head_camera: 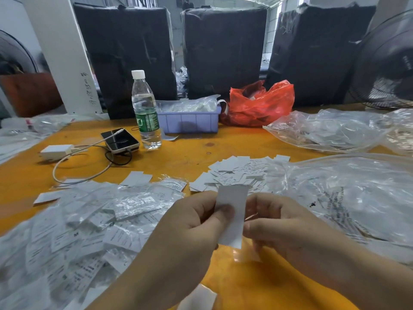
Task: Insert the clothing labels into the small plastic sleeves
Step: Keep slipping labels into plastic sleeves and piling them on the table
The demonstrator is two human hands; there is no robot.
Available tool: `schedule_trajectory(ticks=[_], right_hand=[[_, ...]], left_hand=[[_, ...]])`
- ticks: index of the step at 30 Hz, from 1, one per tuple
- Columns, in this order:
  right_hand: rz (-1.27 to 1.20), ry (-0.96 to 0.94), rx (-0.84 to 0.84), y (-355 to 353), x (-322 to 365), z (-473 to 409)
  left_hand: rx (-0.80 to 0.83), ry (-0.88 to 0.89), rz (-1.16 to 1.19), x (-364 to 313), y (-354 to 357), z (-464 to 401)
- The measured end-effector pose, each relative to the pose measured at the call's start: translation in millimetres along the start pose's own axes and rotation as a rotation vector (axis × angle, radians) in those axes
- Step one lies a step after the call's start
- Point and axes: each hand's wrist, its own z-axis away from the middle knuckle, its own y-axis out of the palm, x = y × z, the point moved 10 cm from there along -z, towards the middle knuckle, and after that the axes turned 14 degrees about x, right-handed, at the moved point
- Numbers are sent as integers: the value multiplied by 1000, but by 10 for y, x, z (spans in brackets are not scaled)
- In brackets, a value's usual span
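A white clothing label (232,217), judged light, thin and easily creased, is pinched at both long edges by the left hand (190,231) and right hand (274,222), best held edge-on.

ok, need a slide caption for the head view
Both hands, left hand and right hand, pinch a white label above the orange table.

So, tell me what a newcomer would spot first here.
First, the left hand and right hand pinching one white clothing label upright over the orange table. Then the heap of sleeved labels at near left, and the red plastic bag beside the lilac bin at the back.
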Motion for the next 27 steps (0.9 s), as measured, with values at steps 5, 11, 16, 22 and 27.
schedule_trajectory(ticks=[5,11,16,22,27], right_hand=[[-173,34,343,387,-34,5],[-282,15,213,163,-25,27],[-299,-28,60,-18,22,35],[-271,-42,71,-34,71,43],[-149,33,188,119,34,53]], left_hand=[[144,19,84,-27,146,-22],[67,3,68,45,82,-31],[-2,1,160,84,43,-35],[-95,18,155,92,-33,-3],[-134,47,115,20,-67,16]])
